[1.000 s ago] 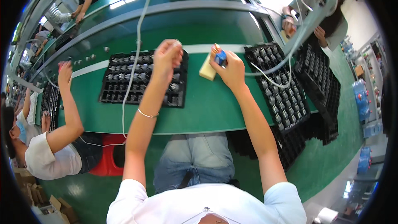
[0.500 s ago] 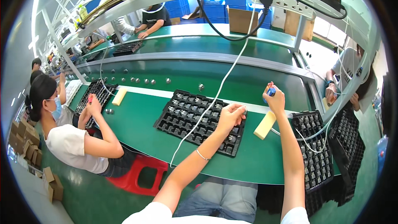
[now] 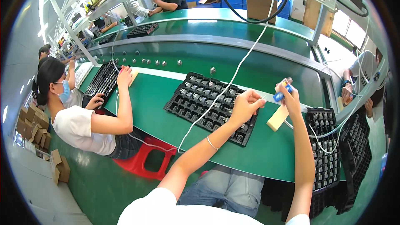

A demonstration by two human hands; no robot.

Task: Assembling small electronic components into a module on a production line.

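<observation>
My left hand (image 3: 246, 107) is closed in a pinch above the right end of a black compartment tray (image 3: 193, 118). At its fingertips shows a small metallic part (image 3: 264, 98), too small to name exactly. The tray has small metal components in many of its pockets. To the right, my right hand (image 3: 292, 101) is wrapped round a small blue tool (image 3: 279, 96) with an orange-red portion and a pale end; its exact kind is unclear. The tool is raised over the far edge of a pale yellow block (image 3: 278, 118) on the green table (image 3: 233, 158).
At right, another filled black tray (image 3: 323, 150) overhangs the table edge. A white cable (image 3: 239, 64) crosses the first tray. Beyond lies a green belt (image 3: 191, 64) with several round metal parts. A masked co-worker (image 3: 89, 116) sits at left beside a red stool (image 3: 154, 158).
The whole view has shifted, so the table sits further right and higher. My right hand has tilted the blue tool. The co-worker's hands have moved apart, one reaching toward another yellow block.
</observation>
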